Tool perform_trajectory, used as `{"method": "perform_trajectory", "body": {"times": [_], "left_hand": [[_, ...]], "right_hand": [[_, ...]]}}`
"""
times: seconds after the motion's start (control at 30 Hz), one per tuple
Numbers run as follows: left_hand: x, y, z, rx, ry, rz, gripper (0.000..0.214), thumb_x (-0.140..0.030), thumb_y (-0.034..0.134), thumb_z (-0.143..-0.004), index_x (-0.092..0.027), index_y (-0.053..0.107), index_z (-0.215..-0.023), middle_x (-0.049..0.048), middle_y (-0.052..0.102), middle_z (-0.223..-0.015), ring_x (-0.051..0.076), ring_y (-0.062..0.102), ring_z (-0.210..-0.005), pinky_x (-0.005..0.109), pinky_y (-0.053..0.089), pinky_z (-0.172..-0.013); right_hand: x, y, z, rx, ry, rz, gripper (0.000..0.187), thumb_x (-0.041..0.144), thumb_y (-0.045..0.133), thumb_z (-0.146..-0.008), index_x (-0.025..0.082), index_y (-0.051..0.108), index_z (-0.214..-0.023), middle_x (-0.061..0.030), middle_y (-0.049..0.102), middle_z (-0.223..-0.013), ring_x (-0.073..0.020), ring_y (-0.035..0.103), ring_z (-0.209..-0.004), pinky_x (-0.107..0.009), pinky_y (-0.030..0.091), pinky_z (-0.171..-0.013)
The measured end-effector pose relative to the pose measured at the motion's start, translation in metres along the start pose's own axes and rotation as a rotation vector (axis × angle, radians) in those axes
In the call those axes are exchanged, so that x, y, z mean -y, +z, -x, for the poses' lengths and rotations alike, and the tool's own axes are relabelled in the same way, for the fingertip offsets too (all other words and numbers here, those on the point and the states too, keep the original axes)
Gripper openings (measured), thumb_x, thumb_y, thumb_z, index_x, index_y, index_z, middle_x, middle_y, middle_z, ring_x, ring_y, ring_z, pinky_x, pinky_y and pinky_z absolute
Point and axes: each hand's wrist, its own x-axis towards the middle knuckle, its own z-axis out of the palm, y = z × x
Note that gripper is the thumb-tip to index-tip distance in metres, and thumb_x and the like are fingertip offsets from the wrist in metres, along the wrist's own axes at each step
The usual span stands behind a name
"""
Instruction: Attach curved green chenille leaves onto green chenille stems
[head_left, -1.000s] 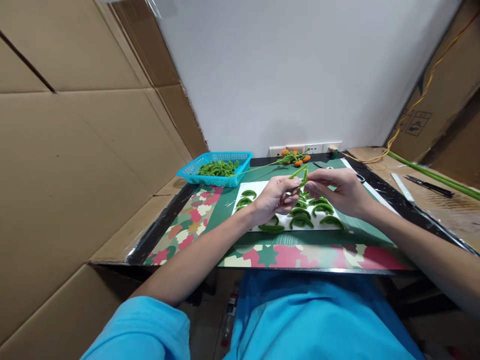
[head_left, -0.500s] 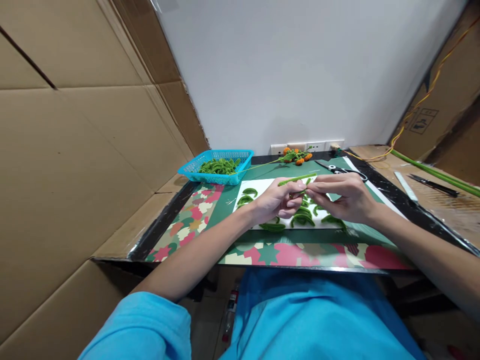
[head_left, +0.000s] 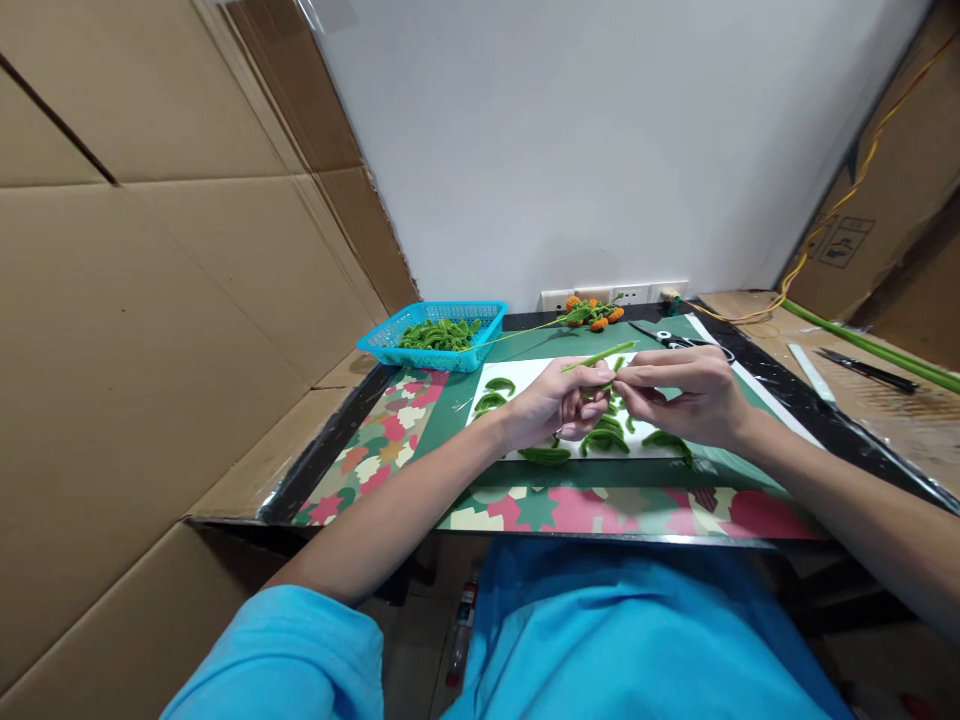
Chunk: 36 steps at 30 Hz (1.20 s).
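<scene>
My left hand (head_left: pixel 566 402) is closed around a fuzzy green pipe cleaner stem (head_left: pixel 600 356), whose end sticks out above the fingers to the right. Thumb and fingers of my right hand (head_left: pixel 682 395) pinch together at a small green fuzzy piece (head_left: pixel 617 366) beside the left fingertips. Where the two hands meet, the join is partly hidden. Beneath them, a white sheet (head_left: pixel 517 372) carries several curled green pipe cleaner leaves (head_left: pixel 606 440). One more leaf (head_left: pixel 545 456) lies at the sheet's front edge.
A blue basket (head_left: pixel 433 358) of green leaves stands at the back left. Behind the hands lie orange pipe cleaner flowers (head_left: pixel 598 323) and scissors (head_left: pixel 675 342). To the right are a black-handled tool (head_left: pixel 866 370) and long green stems (head_left: pixel 877 347). A cardboard wall (head_left: pixel 187 280) rises at left.
The fingers have shifted slightly at the join, and the stem in my left hand has tilted a little. Everything else stays in place.
</scene>
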Motion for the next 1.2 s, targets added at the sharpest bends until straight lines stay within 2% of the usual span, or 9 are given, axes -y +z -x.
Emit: {"method": "perform_trajectory", "body": {"times": [0.1, 0.2, 0.37, 0.5, 0.63, 0.8, 0.93, 1.1, 1.2], "left_hand": [[-0.001, -0.001, -0.001, -0.018, 0.046, -0.008, 0.03, -0.04, 0.07, -0.091, -0.019, 0.05, -0.084, -0.0064, 0.049, -0.059, 0.005, 0.04, -0.038, 0.017, 0.028, -0.035], [-0.001, -0.001, -0.002, -0.042, 0.089, -0.024, 0.03, -0.042, 0.071, -0.091, -0.019, 0.052, -0.089, -0.0065, 0.05, -0.061, 0.005, 0.041, -0.038, 0.018, 0.03, -0.034], [0.004, 0.001, -0.003, -0.023, 0.117, -0.098, 0.034, -0.045, 0.075, -0.089, -0.019, 0.054, -0.091, -0.0045, 0.058, -0.067, 0.006, 0.047, -0.04, 0.019, 0.034, -0.035], [0.008, 0.0, -0.005, -0.058, 0.129, -0.147, 0.038, -0.048, 0.079, -0.085, -0.018, 0.058, -0.092, -0.0039, 0.059, -0.067, 0.006, 0.047, -0.042, 0.019, 0.035, -0.037], [0.011, -0.001, -0.006, -0.066, 0.159, -0.194, 0.041, -0.051, 0.081, -0.083, -0.017, 0.06, -0.093, -0.0024, 0.062, -0.068, 0.007, 0.05, -0.042, 0.02, 0.031, -0.036], [0.009, 0.0, -0.004, -0.017, 0.182, -0.242, 0.038, -0.048, 0.08, -0.085, -0.015, 0.063, -0.095, -0.0018, 0.064, -0.07, 0.006, 0.05, -0.04, 0.02, 0.034, -0.037], [0.008, -0.001, -0.004, -0.021, 0.209, -0.242, 0.037, -0.047, 0.08, -0.087, -0.017, 0.057, -0.088, -0.002, 0.065, -0.07, 0.006, 0.051, -0.04, 0.019, 0.031, -0.035], [0.01, 0.001, -0.005, -0.052, 0.202, -0.254, 0.041, -0.049, 0.082, -0.085, -0.018, 0.055, -0.086, -0.0052, 0.058, -0.061, 0.005, 0.045, -0.038, 0.019, 0.027, -0.035], [0.011, 0.004, -0.004, -0.044, 0.154, -0.293, 0.042, -0.051, 0.083, -0.083, -0.017, 0.058, -0.086, -0.0065, 0.051, -0.059, 0.004, 0.04, -0.039, 0.02, 0.025, -0.036]], "right_hand": [[-0.001, -0.001, -0.002, 0.003, 0.02, 0.023, 0.024, 0.034, 0.064, -0.1, 0.022, 0.077, -0.085, -0.003, 0.066, -0.067, -0.0134, 0.052, -0.055, -0.028, 0.043, -0.054], [-0.003, -0.003, -0.004, -0.038, 0.142, 0.003, 0.031, 0.044, 0.062, -0.102, 0.021, 0.075, -0.086, -0.0031, 0.067, -0.067, -0.014, 0.054, -0.056, -0.029, 0.043, -0.054], [-0.002, -0.005, -0.008, 0.051, 0.394, -0.325, 0.037, 0.055, 0.067, -0.099, 0.021, 0.075, -0.087, 0.0016, 0.059, -0.06, -0.0119, 0.053, -0.049, -0.025, 0.041, -0.045], [0.002, -0.005, -0.009, 0.053, 0.488, -0.492, 0.035, 0.055, 0.076, -0.092, 0.021, 0.075, -0.083, 0.0022, 0.06, -0.056, -0.0119, 0.053, -0.044, -0.026, 0.043, -0.04], [0.004, -0.005, -0.009, 0.045, 0.499, -0.51, 0.035, 0.055, 0.079, -0.089, 0.021, 0.076, -0.084, 0.0014, 0.061, -0.058, -0.0116, 0.054, -0.044, -0.026, 0.043, -0.039], [0.006, -0.003, -0.01, -0.004, 0.466, -0.483, 0.032, 0.051, 0.079, -0.091, 0.02, 0.077, -0.084, -0.0008, 0.067, -0.065, -0.0113, 0.056, -0.047, -0.026, 0.045, -0.041], [0.005, 0.001, -0.008, -0.068, 0.446, -0.458, 0.034, 0.054, 0.076, -0.093, 0.021, 0.077, -0.085, -0.0009, 0.066, -0.063, -0.0132, 0.058, -0.046, -0.028, 0.045, -0.041], [0.0, -0.002, -0.007, -0.073, 0.412, -0.389, 0.036, 0.054, 0.068, -0.098, 0.022, 0.076, -0.085, 0.0002, 0.063, -0.061, -0.0131, 0.056, -0.047, -0.029, 0.046, -0.044], [-0.006, -0.007, -0.008, -0.109, 0.317, -0.227, 0.028, 0.048, 0.063, -0.103, 0.025, 0.079, -0.102, -0.0054, 0.075, -0.091, -0.0154, 0.066, -0.066, -0.029, 0.054, -0.054]]}}
